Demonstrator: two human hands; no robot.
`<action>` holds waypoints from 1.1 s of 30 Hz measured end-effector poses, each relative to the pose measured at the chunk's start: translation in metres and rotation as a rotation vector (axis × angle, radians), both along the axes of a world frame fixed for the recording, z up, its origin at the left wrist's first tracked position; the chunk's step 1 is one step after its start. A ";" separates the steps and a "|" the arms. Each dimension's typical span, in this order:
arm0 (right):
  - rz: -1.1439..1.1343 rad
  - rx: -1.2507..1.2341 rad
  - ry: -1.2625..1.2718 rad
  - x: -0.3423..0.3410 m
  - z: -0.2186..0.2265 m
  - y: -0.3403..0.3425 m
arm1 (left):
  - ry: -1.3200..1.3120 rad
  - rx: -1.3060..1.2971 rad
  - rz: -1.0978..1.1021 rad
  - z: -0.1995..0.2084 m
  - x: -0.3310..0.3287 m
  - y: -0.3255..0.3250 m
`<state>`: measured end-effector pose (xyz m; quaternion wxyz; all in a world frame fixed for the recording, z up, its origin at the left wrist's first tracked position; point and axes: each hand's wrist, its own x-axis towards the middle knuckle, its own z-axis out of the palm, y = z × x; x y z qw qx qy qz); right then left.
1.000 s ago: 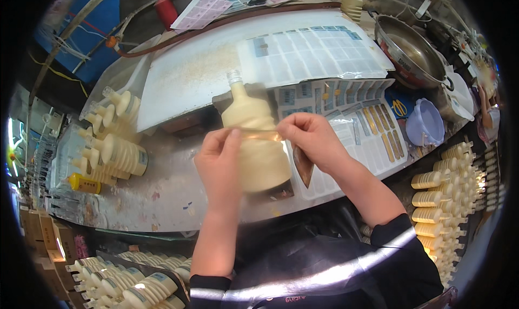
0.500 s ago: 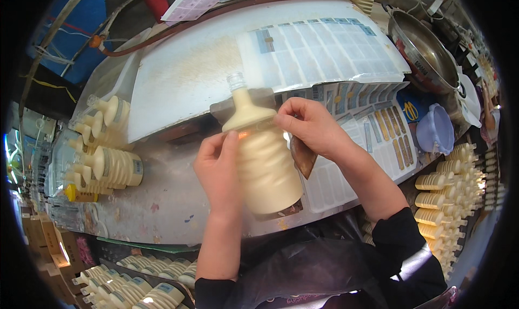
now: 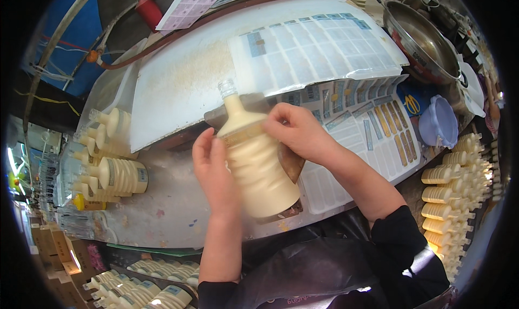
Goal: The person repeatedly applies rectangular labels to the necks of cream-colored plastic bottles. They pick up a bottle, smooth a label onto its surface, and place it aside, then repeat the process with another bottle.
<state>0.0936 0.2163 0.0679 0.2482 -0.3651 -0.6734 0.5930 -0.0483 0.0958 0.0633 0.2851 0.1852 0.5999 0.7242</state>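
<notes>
A cream, wavy-ribbed bottle [image 3: 262, 174] with a clear threaded neck lies tilted on the bench, its mouth pointing away from me. A thin, brownish see-through strip label [image 3: 246, 132] runs across its shoulder. My right hand [image 3: 294, 128] pinches at the strip's right end, against the bottle. At the left side, my left hand [image 3: 215, 171] has its thumb close to the strip's other end, with fingers curled and a little apart. A dark brown support [image 3: 292, 166] shows beneath and beside the bottle.
Label sheets [image 3: 373, 125] lie right of the bottle, below a raised white board [image 3: 184, 66]. More cream bottles [image 3: 116, 176] lie at left; others stand in rows [image 3: 446, 195] at right. A lilac basin [image 3: 437, 122] and a large metal pan [image 3: 421, 39] are farther right.
My left thumb and fingers have come off the strip's left end and spread slightly. My right hand stays pinched at the right end. The view has shifted slightly.
</notes>
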 end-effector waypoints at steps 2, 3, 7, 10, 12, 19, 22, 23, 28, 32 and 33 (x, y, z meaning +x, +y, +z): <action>0.000 0.020 -0.002 0.000 -0.001 0.000 | 0.004 0.049 -0.072 0.001 0.000 0.001; 0.000 0.030 -0.003 0.001 0.000 0.000 | 0.006 0.073 -0.108 0.002 0.000 0.002; 0.015 -0.006 0.021 0.001 0.004 0.000 | 0.136 -0.091 -0.219 0.008 0.003 0.006; 0.020 -0.010 0.016 0.002 0.005 0.000 | 0.142 -0.102 -0.235 0.001 -0.002 0.007; 0.019 -0.002 -0.001 0.001 0.006 0.000 | 0.131 -0.101 -0.232 -0.001 -0.002 0.007; 0.041 -0.119 0.101 0.004 -0.001 0.006 | 0.105 -0.094 -0.247 -0.004 -0.004 0.007; 0.064 -0.326 0.217 0.007 -0.009 0.013 | 0.078 -0.084 -0.265 -0.007 -0.005 0.008; 0.054 -0.271 0.216 0.004 -0.011 0.010 | 0.049 -0.062 -0.282 -0.008 -0.005 0.007; 0.023 -0.163 0.212 -0.006 -0.017 0.001 | 0.006 -0.034 -0.310 -0.009 -0.005 0.009; 0.025 -0.185 0.264 -0.007 -0.013 0.003 | 0.017 -0.027 -0.310 -0.011 -0.006 0.009; 0.034 -0.170 0.216 -0.007 -0.011 0.002 | 0.017 -0.028 -0.309 -0.012 -0.006 0.009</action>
